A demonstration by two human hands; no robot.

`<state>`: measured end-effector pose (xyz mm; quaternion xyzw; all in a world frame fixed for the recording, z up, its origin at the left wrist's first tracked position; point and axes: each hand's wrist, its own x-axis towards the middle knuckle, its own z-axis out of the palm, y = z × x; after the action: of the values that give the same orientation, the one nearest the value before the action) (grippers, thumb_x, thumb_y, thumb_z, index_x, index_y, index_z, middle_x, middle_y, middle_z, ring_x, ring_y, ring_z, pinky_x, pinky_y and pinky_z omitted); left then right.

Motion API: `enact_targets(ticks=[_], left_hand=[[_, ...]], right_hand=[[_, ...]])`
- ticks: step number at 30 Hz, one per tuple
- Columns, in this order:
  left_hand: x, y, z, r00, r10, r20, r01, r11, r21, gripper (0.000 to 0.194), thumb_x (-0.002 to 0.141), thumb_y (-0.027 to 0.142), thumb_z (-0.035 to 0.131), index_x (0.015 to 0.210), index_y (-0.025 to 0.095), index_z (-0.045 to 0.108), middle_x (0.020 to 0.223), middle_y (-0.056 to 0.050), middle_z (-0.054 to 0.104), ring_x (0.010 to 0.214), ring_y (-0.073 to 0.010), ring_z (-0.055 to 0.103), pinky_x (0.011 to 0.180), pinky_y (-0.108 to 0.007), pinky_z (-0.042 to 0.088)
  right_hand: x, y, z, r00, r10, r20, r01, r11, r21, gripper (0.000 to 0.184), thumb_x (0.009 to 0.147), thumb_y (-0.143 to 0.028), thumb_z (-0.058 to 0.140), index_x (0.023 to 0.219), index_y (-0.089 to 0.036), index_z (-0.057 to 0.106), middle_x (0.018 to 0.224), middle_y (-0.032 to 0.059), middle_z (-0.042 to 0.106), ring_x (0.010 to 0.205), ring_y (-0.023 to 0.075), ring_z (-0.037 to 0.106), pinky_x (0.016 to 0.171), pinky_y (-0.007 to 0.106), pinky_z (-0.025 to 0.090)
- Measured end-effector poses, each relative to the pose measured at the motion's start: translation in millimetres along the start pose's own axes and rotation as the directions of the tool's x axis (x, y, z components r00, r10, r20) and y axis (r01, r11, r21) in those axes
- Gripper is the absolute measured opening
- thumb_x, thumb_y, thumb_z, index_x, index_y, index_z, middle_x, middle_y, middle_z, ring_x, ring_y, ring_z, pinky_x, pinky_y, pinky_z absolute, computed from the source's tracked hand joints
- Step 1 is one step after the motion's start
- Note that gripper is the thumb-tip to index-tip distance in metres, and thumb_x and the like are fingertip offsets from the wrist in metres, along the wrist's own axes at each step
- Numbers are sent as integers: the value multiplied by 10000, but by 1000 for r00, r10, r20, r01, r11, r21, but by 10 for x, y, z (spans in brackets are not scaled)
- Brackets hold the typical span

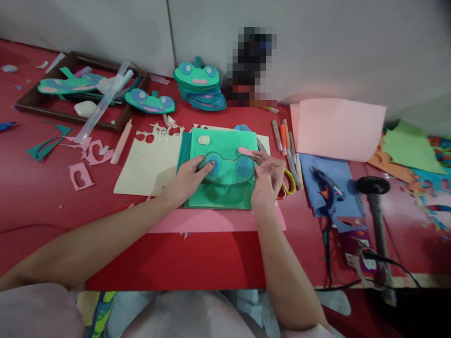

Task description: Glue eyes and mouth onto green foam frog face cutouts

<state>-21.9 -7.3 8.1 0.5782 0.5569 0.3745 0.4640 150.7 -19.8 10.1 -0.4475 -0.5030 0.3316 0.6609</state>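
Two bare forearms come in from the bottom corners, over the red desk (28, 202). Far left: brown tray (52, 114) with a green frog face (63, 86) and clear stick across its rim, pink scraps (81, 176) just below it, then a cream sheet (141, 171) with holes along its top edge.

Left forearm runs low-left to centre, shallow diagonal. Left hand (189, 177): gripping, thumb flat on the left blue disc of the green cutout (227, 174), fingers tucked behind the edge. Cutout sits mid-desk, between the hands, above the green sheets (227, 140); pale discs (203, 140) lie on those, upper left.

Right forearm is steeper, leaning up-left, wrist bent. Right hand (268, 178): fingers curled, pinching a pink oval (245, 151) that sticks out left at fingertip level, over the sheets. Can't tell if this hand also touches the cutout.

Further right: yellow-handled scissors (290, 182) just beside the wrist, markers (283, 140), pink sheet (340, 129), glue gun (328, 184) on a blue sheet (310, 171).
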Motion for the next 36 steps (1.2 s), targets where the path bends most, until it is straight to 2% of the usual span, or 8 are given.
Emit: enact_targets(ticks=[7, 12, 16, 20, 23, 25, 30, 36], left_hand=[[0, -7, 5, 1000, -2, -5, 2, 1000, -17, 262, 811, 406, 503, 664, 193, 469, 638, 26, 424, 610, -108, 403, 541, -221, 375], [-17, 42, 19, 996, -85, 34, 90, 981, -172, 213, 804, 386, 524, 709, 196, 507, 689, 7, 469, 642, -120, 471, 525, -231, 483], [-16, 41, 13, 996, -79, 46, 86, 981, -177, 211, 806, 390, 530, 715, 201, 510, 694, 10, 463, 643, -120, 477, 529, -233, 499], [-11, 17, -2, 999, -22, 24, 24, 998, -65, 178, 825, 376, 514, 790, 203, 543, 749, 3, 518, 698, -129, 506, 595, -236, 485], [-23, 17, -2, 999, 31, -12, -31, 998, 50, 175, 833, 337, 519, 947, 212, 565, 911, -17, 602, 825, -144, 547, 740, -258, 465], [-39, 18, 4, 998, 57, -38, -53, 993, 106, 245, 828, 321, 535, 1048, 215, 551, 993, -27, 612, 859, -146, 558, 765, -261, 449], [-80, -12, 22, 996, 82, -37, -73, 977, 200, 359, 828, 313, 548, 1173, 226, 505, 770, 17, 567, 642, -110, 518, 609, -229, 412], [-66, -62, 24, 983, 177, -48, -145, 911, 386, 443, 793, 230, 595, 1218, 235, 468, 1003, -37, 579, 883, -160, 543, 789, -294, 439]], right_hand=[[-3, -27, 2, 998, 62, -6, -62, 980, -187, 47, 831, -304, 385, 874, -286, 375, 1090, 30, 580, 1059, 214, 588, 890, 468, 437], [8, 38, -44, 987, 137, -90, -143, 987, -75, 64, 819, -295, 457, 854, -255, 421, 1023, 20, 600, 942, 180, 593, 810, 390, 453], [12, 85, -79, 973, 214, -88, -220, 973, -75, 161, 752, -237, 548, 867, -237, 436, 976, 7, 596, 818, 129, 573, 731, 306, 450], [16, 104, -87, 978, 206, -35, -209, 965, -159, 276, 672, -148, 535, 913, -241, 438, 995, 6, 581, 763, 108, 549, 668, 266, 442], [15, 117, -85, 980, 196, -22, -196, 954, -225, 336, 640, -109, 517, 936, -244, 434, 1014, 5, 576, 738, 103, 532, 626, 252, 433], [10, 125, -83, 979, 200, -28, -200, 939, -280, 339, 637, -103, 526, 938, -236, 443, 1030, 11, 574, 728, 103, 519, 615, 254, 429], [-8, 110, -71, 969, 246, -12, -226, 870, -439, 319, 652, -136, 552, 945, -220, 460, 1032, 24, 563, 699, 106, 492, 605, 268, 428], [-33, 83, -78, 980, 197, 35, -144, 817, -558, 329, 662, -157, 534, 977, -217, 462, 1014, 29, 537, 717, 118, 499, 651, 292, 436]])
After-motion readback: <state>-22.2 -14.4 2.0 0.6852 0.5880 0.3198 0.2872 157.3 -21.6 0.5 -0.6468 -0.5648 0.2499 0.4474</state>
